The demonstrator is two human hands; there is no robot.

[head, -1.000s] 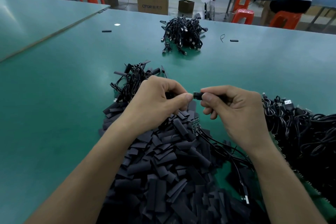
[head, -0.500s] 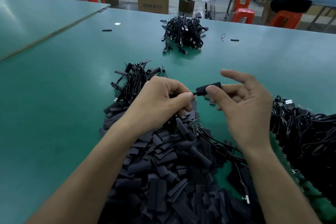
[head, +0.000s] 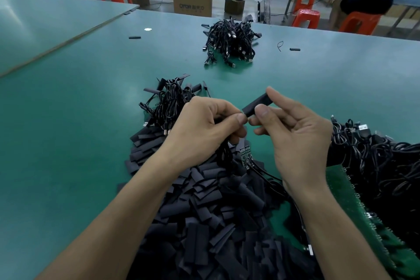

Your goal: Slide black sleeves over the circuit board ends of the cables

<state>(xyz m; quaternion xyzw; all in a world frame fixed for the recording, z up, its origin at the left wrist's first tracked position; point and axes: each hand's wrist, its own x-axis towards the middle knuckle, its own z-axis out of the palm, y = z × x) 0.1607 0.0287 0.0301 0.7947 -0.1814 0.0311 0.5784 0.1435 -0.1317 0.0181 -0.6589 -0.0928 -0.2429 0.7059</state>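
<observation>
My right hand (head: 295, 134) pinches a black sleeve (head: 254, 105) between thumb and forefinger, tilted up to the right. My left hand (head: 204, 127) grips a black cable (head: 223, 154) whose end meets the sleeve's lower left mouth at my fingertips; the circuit board end itself is hidden. Below my hands lies a big heap of flat black sleeves (head: 204, 211). Small circuit boards (head: 246, 154) on cable ends lie on that heap.
A tangle of cables (head: 168, 102) sits just beyond my left hand. A larger mass of cables (head: 386, 166) fills the right, beside a green board strip (head: 354, 207). A cable bundle (head: 229, 41) lies farther back. Two stray sleeves (head: 134, 37) lie on the green table (head: 68, 120).
My right hand has opened its other fingers and slid back, so the whole sleeve now shows, raised and tilted up to the right. The left hand has stayed on the cable.
</observation>
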